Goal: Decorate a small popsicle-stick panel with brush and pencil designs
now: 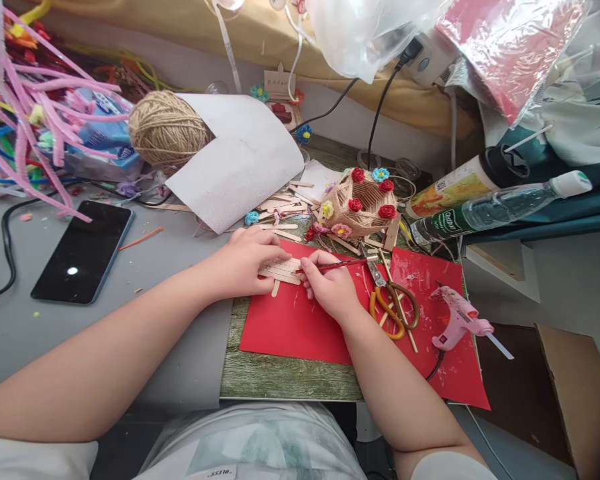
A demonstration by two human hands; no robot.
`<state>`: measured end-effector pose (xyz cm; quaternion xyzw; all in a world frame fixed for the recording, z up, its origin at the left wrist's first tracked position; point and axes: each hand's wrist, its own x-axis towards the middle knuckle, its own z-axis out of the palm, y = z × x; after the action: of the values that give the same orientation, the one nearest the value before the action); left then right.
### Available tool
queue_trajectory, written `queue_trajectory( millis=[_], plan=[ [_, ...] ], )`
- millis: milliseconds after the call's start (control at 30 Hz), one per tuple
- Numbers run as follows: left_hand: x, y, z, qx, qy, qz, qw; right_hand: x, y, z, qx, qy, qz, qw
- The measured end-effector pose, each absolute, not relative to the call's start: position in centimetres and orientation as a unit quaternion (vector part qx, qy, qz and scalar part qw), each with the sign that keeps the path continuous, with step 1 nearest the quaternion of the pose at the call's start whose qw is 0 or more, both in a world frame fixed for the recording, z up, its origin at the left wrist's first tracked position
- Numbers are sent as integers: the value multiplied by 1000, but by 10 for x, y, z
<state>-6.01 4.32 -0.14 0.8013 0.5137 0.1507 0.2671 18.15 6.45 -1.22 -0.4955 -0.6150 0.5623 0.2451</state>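
Observation:
My left hand [250, 261] holds a small panel of joined craft sticks [283, 270] down on red paper [290, 327], its fingers and thumb at the panel's left and upper edges. One stick end pokes out below the panel. Pinched in my right hand [330, 287] is a thin red pencil [347, 263], its tip end at the panel's right side. Scissors [394, 303] with orange-brown handles lie just right of my right hand, across loose sticks. Beyond my hands stands a twine-wrapped basket [355, 210] with red, blue, yellow and pink flowers.
A pink glue gun [455, 319] lies on a second red sheet [463, 373] at right. A water bottle [500, 205] and patterned tumbler [455, 180] lean behind it. Loose craft sticks [280, 207], a twine ball [170, 130], a phone [83, 253] and pipe cleaners [55, 127] spread leftward.

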Motion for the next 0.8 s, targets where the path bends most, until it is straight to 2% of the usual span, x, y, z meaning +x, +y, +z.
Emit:
queue_trajectory(
  millis=[800],
  plan=[
    [-59, 42, 2, 800, 513, 148, 273, 184, 67, -14, -489, -635, 552, 228]
  ],
)
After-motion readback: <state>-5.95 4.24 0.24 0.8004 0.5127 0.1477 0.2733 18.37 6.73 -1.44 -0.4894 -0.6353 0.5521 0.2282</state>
